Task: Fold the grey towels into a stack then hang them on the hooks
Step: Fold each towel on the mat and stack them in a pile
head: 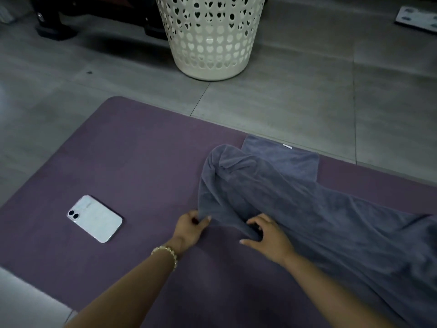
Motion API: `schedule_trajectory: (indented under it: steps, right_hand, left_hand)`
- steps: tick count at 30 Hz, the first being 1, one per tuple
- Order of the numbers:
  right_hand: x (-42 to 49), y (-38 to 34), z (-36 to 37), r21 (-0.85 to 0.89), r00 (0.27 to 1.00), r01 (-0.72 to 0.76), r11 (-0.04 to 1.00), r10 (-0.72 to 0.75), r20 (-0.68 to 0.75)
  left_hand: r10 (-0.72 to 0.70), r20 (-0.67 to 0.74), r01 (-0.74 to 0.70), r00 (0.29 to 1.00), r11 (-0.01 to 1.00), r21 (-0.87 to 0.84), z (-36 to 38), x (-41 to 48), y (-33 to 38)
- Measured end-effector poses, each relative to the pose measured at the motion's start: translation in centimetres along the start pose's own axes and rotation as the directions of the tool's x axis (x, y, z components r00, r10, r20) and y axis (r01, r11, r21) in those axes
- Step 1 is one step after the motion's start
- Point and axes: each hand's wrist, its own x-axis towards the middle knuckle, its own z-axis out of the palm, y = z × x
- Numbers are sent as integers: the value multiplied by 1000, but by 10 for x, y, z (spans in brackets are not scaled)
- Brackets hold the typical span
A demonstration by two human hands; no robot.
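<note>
A person's left hand (192, 224), a beaded bracelet (166, 253) at the wrist, pinches the near edge of a loose grey towel (319, 209) between thumb and curled fingers on a purple mat (142, 162); the right hand (267, 235), just beside it, has its fingers curled into a bunched fold of the same cloth, thumb stretched out along the mat; the towel lies rumpled across the right side of the mat, trailing off toward the lower right corner of the view; its far end overlaps a folded grey towel (295, 162), flat near the mat's far edge with a small white label (287, 146) showing; a pale phone (94, 218) lies face down on the mat, well apart to the left; a white laundry basket (210, 36) with heart-shaped holes stands on the grey tiled floor (283, 95) beyond the mat
</note>
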Motion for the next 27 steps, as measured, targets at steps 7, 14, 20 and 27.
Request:
schedule_trajectory:
  steps: [7, 14, 20, 27]
  right_hand:
    - [-6, -44, -7, 442, 998, -32, 896, 6, 62]
    - [-14, -51, 33, 469, 989, -98, 878, 36, 141]
    - [-31, -13, 8, 434, 990, -123, 892, 139, -5]
    - [-81, 54, -70, 465, 940, -141, 874, 265, -214]
  left_hand:
    - [-5, -264, -124, 965, 873, -472, -30, -4, 7]
    - [-192, -250, 61, 949, 890, -452, -58, -26, -29]
    - [-66, -38, 44, 997, 910, -413, -33, -48, -8]
    - [179, 117, -87, 977, 832, -547, 53, -80, 108]
